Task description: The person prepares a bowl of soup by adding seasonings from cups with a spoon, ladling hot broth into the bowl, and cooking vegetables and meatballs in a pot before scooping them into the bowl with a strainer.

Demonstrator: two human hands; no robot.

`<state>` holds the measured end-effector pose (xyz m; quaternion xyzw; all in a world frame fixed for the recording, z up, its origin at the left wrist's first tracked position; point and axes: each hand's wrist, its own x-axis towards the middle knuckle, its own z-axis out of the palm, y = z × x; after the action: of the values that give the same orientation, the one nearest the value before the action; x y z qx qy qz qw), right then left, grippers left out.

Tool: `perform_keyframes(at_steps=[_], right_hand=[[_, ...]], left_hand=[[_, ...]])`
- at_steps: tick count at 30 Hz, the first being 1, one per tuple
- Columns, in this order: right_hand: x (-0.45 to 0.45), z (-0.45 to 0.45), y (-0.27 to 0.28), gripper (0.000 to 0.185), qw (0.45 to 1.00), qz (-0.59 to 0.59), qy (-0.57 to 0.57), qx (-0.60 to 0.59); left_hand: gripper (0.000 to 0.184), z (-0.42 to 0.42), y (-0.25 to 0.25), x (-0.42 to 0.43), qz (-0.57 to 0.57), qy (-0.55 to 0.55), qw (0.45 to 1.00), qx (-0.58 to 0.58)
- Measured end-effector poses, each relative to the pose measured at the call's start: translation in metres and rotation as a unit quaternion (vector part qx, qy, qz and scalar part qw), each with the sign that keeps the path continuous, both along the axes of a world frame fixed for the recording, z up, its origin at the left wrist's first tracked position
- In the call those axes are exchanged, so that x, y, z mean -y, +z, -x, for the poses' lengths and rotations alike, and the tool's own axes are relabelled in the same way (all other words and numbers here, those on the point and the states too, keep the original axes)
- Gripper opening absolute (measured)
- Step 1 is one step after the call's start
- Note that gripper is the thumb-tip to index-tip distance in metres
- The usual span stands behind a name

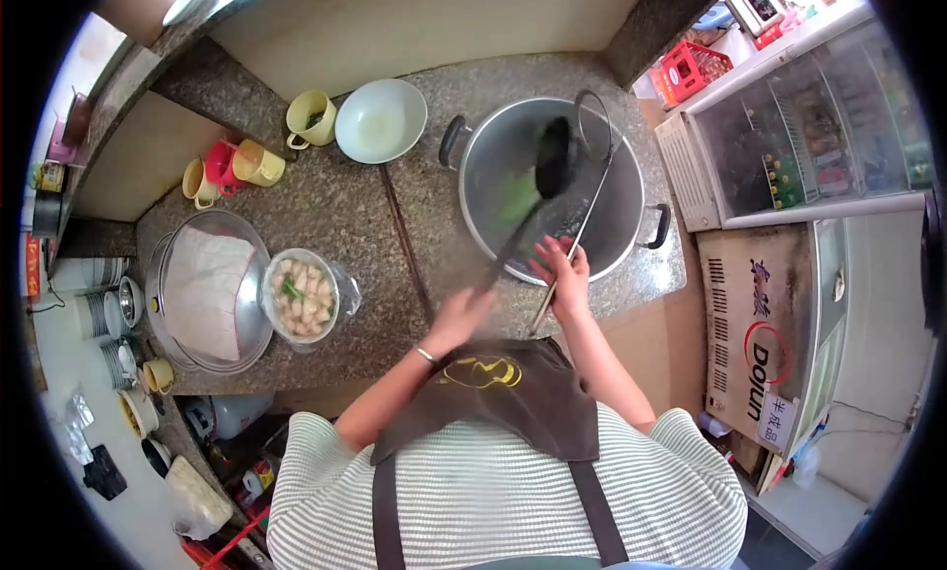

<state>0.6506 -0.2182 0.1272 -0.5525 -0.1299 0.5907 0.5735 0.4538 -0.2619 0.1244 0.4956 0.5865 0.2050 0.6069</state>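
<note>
My left hand (462,319), with a bracelet on its wrist, is closed around the handle of a black ladle (555,158). The ladle's bowl is over the large metal pot (481,171) and blurred by motion. In my right hand (566,276) is the long thin handle of a metal strainer (590,204). Its round hoop rests over the pot's far right rim, and its handle end sticks out below my fingers. Something green, smeared by motion, shows beside the ladle inside the pot; the pot's bottom is hard to make out.
A pale bowl (381,121) and a yellow mug (312,119) stand behind the counter's middle. More mugs (258,164) sit at left. A cloth-covered metal basin (207,292) and a bowl of pale chunks (300,296) are nearer. A glass-door fridge (809,126) stands at right.
</note>
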Motion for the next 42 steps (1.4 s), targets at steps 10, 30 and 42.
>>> perform_keyframes(at_steps=[10, 30, 42], right_hand=[[0.032, -0.039, -0.066, 0.025, 0.958, 0.179, 0.200, 0.098], [0.041, -0.117, 0.003, 0.023, 0.893, 0.198, 0.325, 0.239], [0.000, -0.115, -0.054, 0.039, 0.836, 0.356, 0.413, -0.061]], left_hand=[[0.019, 0.093, -0.009, -0.036, 0.110, 0.228, 0.917, 0.308], [0.018, 0.102, -0.091, -0.082, 0.092, 0.238, 0.892, 0.374], [0.021, 0.103, -0.093, -0.074, 0.035, 0.223, 0.963, 0.150]])
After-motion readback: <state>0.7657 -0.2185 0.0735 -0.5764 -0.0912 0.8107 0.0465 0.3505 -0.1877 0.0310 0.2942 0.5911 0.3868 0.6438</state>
